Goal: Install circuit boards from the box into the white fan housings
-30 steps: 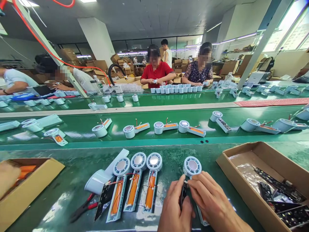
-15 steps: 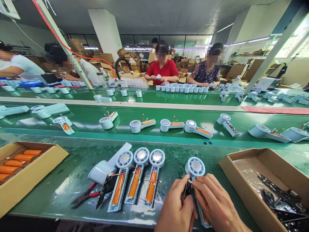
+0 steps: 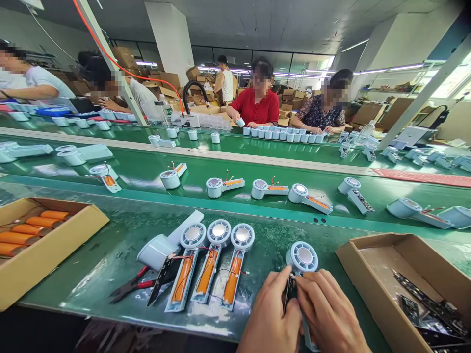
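Across the glossy desk [image 3: 91, 264], round-headed plastic housings [image 3: 243, 237] were spread; a black board [image 3: 289, 295] was held in the left grip [image 3: 274, 311], a white connector [image 3: 292, 276] in the right grip [image 3: 327, 304].

At the near right, the left hand [image 3: 274, 314] is gripping with index finger [image 3: 282, 280] pointing toward the far side and thumb [image 3: 293, 316] bending, while the right hand [image 3: 327, 306] is curling its fingers [image 3: 315, 290] inward just beside the left hand's fingertips [image 3: 288, 269].
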{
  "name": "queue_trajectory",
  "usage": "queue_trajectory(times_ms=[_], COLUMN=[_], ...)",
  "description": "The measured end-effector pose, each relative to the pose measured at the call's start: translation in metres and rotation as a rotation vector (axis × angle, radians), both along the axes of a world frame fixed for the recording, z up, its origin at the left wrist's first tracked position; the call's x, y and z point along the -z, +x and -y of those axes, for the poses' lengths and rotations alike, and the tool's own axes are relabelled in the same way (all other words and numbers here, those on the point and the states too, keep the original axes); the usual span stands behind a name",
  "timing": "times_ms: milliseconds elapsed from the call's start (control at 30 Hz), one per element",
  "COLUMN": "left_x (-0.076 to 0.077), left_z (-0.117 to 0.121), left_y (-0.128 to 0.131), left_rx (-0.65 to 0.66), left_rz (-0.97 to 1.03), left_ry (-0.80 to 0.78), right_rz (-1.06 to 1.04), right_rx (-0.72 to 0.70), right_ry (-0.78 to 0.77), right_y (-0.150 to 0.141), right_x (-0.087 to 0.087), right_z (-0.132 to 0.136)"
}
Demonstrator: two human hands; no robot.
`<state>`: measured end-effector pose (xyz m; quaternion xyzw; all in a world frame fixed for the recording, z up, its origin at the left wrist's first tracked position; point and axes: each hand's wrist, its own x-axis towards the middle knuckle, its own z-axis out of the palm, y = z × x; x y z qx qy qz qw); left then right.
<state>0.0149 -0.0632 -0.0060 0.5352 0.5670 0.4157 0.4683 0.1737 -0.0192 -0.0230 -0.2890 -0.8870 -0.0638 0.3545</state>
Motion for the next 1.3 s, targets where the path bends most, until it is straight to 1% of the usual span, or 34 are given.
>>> queue_trajectory(times_ms=[100, 167, 233, 300, 333, 400, 467, 533, 600, 667, 700, 733, 800, 867, 900, 1000, 1067, 1167, 1300], left_x=[0.004, 0.006, 0.007, 0.009, 0.01, 0.013, 0.014, 0.012, 0.008, 0.003, 0.002, 0.0, 0.001, 0.004, 0.006, 0.012, 0.014, 0.017, 0.021], left_z=[0.0, 0.0, 0.0, 0.0, 0.0, 0.0, 0.0, -0.001, -0.003, -0.006, -0.007, -0.008, -0.009, -0.01, -0.01, -0.009, -0.009, -0.01, -0.01], left_y=[0.001, 0.001, 0.0, 0.001, 0.001, 0.002, 0.001, -0.002, -0.007, -0.01, -0.011, -0.012, -0.012, -0.012, -0.012, -0.015, -0.017, -0.02, -0.019], left_rx=[-0.017, -0.006, 0.059, 0.105, 0.104, 0.066, 0.063, 0.106, 0.104, 0.063, 0.046, 0.042, 0.052, 0.059, 0.062, 0.078, 0.076, 0.053, 0.035], left_rz=[-0.049, -0.084, -0.111, -0.113, -0.104, -0.055, 0.064, 0.254, 0.408, 0.462, 0.458, 0.451, 0.443, 0.431, 0.423, 0.393, 0.376, 0.338, 0.309], left_ry=[0.011, 0.062, 0.119, 0.16, 0.173, 0.181, 0.108, -0.052, -0.191, -0.246, -0.252, -0.26, -0.262, -0.25, -0.245, -0.255, -0.264, -0.246, -0.21], right_rz=[0.05, 0.067, 0.044, -0.009, -0.042, -0.095, -0.112, -0.117, -0.157, -0.228, -0.249, -0.242, -0.178, -0.109, -0.09, -0.081, -0.092, -0.126, -0.129], right_rx=[-0.047, -0.069, -0.085, -0.074, -0.053, -0.002, 0.017, -0.002, 0.015, 0.108, 0.152, 0.16, 0.094, 0.007, -0.015, -0.026, -0.05, -0.072, -0.084], right_ry=[0.058, 0.064, -0.003, -0.119, -0.169, -0.22, -0.236, -0.305, -0.438, -0.533, -0.544, -0.544, -0.56, -0.591, -0.597, -0.571, -0.551, -0.535, -0.541], right_y=[0.003, 0.005, 0.004, 0.0, -0.002, -0.008, -0.011, -0.006, 0.009, 0.031, 0.042, 0.052, 0.064, 0.064, 0.061, 0.047, 0.038, 0.029, 0.028], right_x=[-0.004, -0.008, -0.011, -0.011, -0.01, -0.009, -0.01, -0.017, -0.027, -0.035, -0.037, -0.036, -0.03, -0.02, -0.016, -0.009, -0.011, -0.02, -0.034], right_z=[-0.002, -0.004, -0.005, -0.005, -0.005, -0.003, -0.003, -0.005, -0.008, -0.008, -0.006, -0.002, 0.008, 0.018, 0.021, 0.02, 0.014, 0.008, 0.007])
